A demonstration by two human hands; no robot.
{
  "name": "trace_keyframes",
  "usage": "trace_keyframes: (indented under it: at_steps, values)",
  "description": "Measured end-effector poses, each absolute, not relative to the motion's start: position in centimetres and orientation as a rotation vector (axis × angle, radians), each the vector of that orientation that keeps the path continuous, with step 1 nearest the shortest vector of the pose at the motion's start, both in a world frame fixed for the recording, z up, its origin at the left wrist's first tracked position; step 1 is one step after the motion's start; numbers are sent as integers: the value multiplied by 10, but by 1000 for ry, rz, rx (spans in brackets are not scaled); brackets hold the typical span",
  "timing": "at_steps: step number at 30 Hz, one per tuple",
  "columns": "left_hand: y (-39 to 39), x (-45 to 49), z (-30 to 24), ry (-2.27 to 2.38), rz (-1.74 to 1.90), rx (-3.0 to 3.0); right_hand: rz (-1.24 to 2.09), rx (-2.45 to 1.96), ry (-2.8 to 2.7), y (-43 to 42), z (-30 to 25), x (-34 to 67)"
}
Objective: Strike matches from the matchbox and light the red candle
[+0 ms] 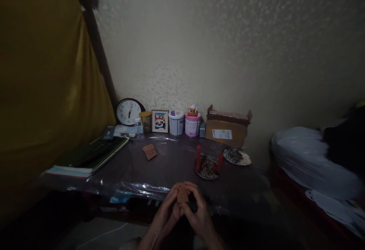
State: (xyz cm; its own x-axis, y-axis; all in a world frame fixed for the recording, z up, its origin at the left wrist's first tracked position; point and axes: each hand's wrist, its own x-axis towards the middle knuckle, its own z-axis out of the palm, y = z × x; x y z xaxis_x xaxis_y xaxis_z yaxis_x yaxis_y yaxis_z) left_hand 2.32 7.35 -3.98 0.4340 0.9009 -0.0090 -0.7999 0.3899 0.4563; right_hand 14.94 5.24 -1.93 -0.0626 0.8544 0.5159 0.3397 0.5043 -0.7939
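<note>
Both hands meet at the front edge of the table, around a small orange-brown cardboard piece (183, 195) with faint dark marks. My left hand (170, 207) grips its left side with closed fingers. My right hand (197, 206) closes on its right side and lower edge, the thumb pressed near the bottom. Whether the piece is a box or a folded card I cannot tell. A similar brown creased piece (149, 152) lies on the table. Ahead and to the right, two red candles, one upright (199, 158) and one leaning (220, 162), stand on a round metal plate (206, 177).
Right of the candles, another plate (234, 156) holds dark and pale thin sticks. Along the wall stand a clock (129, 112), a panda picture (160, 121), a white tub (176, 123), a pink tub (193, 125) and a cardboard box (226, 130). Books (88, 162) lie left.
</note>
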Motion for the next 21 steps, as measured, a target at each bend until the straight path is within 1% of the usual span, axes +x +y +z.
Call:
trace_keyframes:
  at_steps: [5,21]
  values:
    - [72,24,-40,264,1064,409,632,-1033,-1606,51,-18,151]
    - [71,25,-34,258,1114,434,738,-1034,-1521,53,-25,145]
